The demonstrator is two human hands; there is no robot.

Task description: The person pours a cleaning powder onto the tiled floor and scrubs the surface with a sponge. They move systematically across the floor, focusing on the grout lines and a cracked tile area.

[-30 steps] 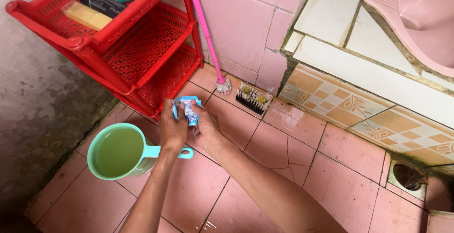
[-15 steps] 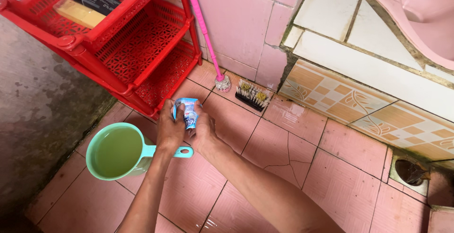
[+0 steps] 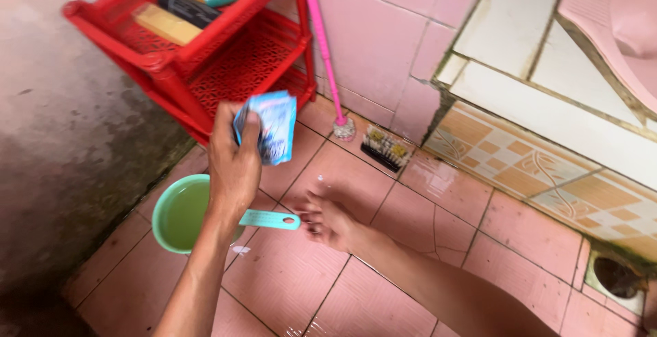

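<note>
The left hand lifted the packet while the right hand let go of it.

A moment before, both hands pinched the small blue and white packet (image 3: 268,126) low over the floor; now only the left hand (image 3: 235,168) had it, fingers closed around its lower edge, raised well above the floor tiles (image 3: 438,214) and in front of the red plastic rack (image 3: 226,56). The right hand (image 3: 330,219) had dropped away, blurred, fingers loosely spread and holding nothing, low by the tiles. Just under the left wrist sat the green dipper (image 3: 188,214) of water, its handle pointing towards the right hand. Beyond the right hand lay 1 scrub brush (image 3: 384,148) and 1 pink toilet brush (image 3: 328,63) leaned on the wall. With 1 hand freed, the packet looked opened or ready to tip.
</note>
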